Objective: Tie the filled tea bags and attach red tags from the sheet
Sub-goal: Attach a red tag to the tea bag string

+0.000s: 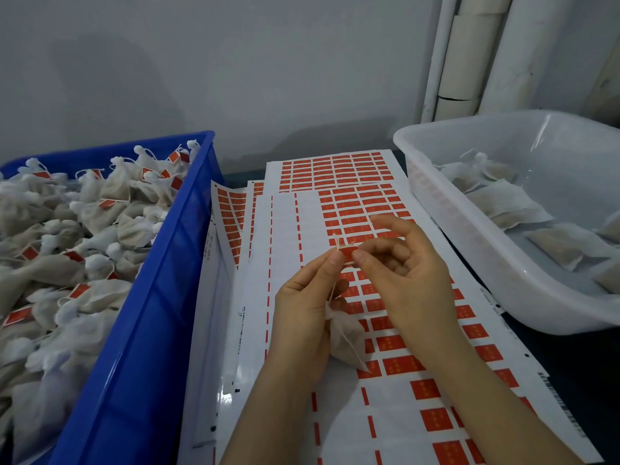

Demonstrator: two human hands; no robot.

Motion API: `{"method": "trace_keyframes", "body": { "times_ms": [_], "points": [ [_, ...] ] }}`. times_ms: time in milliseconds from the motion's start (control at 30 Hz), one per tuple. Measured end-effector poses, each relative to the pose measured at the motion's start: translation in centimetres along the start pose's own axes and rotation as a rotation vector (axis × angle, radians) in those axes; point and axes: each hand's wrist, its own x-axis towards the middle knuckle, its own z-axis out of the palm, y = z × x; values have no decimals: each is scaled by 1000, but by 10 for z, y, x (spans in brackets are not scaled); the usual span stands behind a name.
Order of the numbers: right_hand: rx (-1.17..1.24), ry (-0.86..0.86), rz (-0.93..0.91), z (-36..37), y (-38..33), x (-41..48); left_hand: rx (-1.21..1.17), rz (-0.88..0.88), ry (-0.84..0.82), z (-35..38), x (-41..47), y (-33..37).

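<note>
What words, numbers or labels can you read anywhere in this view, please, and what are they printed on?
None are legible.
Red tags: gold marks, too blurred.
Sticker sheet right edge: small print and barcode, too small.
Left sheet edge: small print, unreadable.

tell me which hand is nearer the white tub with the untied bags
Right. The right hand is beside the white tub, over the tag sheet; the left hand sits farther off, toward the blue crate.

No legible text. Red tags (399, 365) on the sheet (335, 414) carry small gold marks, too blurred to read. Fine print along the sheet edge (242, 330) and a barcode (563, 407) at its right margin are also unreadable.
</note>
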Motion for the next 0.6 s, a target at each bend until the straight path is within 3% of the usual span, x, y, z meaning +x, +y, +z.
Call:
{"method": "trace_keyframes", "body": {
  "times_ms": [600],
  "points": [
    [-82, -54, 40, 2, 2, 0, 163, 155, 103, -1, 1, -6]
  ]
}}
